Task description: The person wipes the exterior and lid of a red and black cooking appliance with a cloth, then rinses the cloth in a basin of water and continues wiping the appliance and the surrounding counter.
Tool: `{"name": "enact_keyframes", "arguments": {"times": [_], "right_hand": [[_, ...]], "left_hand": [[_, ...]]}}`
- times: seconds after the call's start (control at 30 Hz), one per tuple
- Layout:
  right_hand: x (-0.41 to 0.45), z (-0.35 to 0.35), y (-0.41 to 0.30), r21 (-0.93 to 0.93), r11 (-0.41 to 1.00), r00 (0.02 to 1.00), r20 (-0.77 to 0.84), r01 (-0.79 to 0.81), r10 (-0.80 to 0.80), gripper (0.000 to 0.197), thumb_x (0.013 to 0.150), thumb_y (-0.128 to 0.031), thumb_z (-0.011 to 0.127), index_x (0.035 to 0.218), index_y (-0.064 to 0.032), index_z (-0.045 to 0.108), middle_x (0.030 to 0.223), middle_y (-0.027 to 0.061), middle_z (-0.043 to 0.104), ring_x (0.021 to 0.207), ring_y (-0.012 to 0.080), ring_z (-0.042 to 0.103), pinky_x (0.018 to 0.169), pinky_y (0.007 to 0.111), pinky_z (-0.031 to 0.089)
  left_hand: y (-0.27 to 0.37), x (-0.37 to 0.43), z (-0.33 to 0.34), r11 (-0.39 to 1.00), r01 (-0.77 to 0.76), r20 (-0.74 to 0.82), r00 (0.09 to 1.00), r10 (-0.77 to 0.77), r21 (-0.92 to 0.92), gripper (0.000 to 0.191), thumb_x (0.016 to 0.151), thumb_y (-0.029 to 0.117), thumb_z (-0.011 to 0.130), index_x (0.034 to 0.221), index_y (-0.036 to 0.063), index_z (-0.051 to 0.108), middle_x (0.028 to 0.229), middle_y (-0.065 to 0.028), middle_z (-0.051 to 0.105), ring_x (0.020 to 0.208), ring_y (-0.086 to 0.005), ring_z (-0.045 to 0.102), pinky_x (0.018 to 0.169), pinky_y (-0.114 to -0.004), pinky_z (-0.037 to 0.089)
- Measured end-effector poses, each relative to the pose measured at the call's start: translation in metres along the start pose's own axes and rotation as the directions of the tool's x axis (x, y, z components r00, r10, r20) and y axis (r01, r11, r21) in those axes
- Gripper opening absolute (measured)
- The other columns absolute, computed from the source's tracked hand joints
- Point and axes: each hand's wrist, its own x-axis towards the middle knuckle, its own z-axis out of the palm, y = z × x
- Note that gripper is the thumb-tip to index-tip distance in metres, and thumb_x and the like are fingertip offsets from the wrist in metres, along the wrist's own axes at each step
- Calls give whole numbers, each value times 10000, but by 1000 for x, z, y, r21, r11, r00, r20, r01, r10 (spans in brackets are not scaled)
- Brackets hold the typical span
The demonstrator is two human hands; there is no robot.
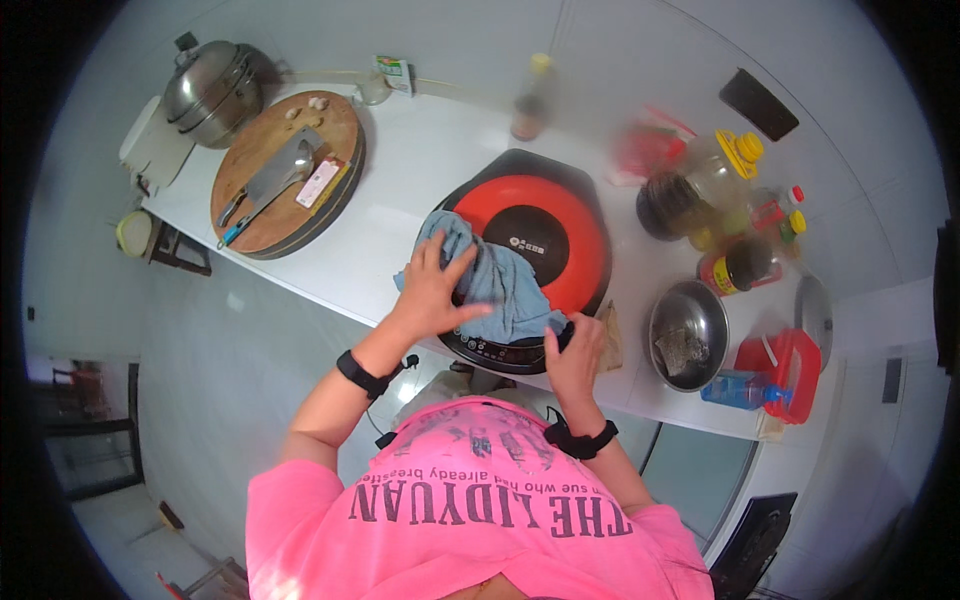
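Note:
A black and red induction cooker (581, 247) stands on the white counter in front of me. Across its near left part lies a crumpled blue-grey cloth (506, 289). My left hand (431, 289) rests on the cloth's left end, its fingers spread. At the cooker's near right edge, my right hand (576, 349) is by the cloth's right corner, fingers bent; whether it pinches the cloth, I cannot tell. Part of the control panel (480, 349) shows below the cloth.
On the left, a round wooden chopping board (262, 154) holds a cleaver (277, 169), a ladle (301, 161) and garlic, beside a steel steamer pot (214, 94). Rightward stand a large oil bottle (709, 169), other bottles, a steel bowl (688, 322) and a red plastic container (802, 367).

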Motion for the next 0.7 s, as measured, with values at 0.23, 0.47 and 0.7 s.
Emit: {"name": "enact_keyframes", "arguments": {"times": [0.23, 0.47, 0.7], "right_hand": [[-38, 15, 52, 289, 692, 750, 277, -661, 601, 534, 801, -209, 638, 1191, -38, 315, 906, 228, 579, 818, 354, 581, 747, 415, 454], [-51, 57, 72, 499, 595, 768, 284, -630, 574, 837, 799, -117, 467, 1425, -41, -83, 943, 273, 596, 788, 373, 618, 699, 421, 493], [-54, 60, 67, 488, 740, 859, 42, -463, 510, 833, 785, -143, 475, 1422, -29, -50, 954, 304, 588, 814, 417, 606, 732, 427, 485]], "left_hand": [[15, -9, 27, 893, -414, 342, 877, 338, 177, 730, 634, 522, 720, 1245, 183, 510, 1307, -180, 382, 1129, -414, 380, 923, -523, 373], [32, 44, 82, 482, -873, 562, 364, 743, -71, 262, 765, 307, 614, 881, 97, 509, 940, -53, 499, 914, -238, 532, 699, -331, 505], [100, 108, 148, 898, -373, 380, 885, 268, 235, 174, 801, 198, 527, 868, 53, 597, 911, -164, 620, 803, -310, 636, 661, -416, 523]]}}
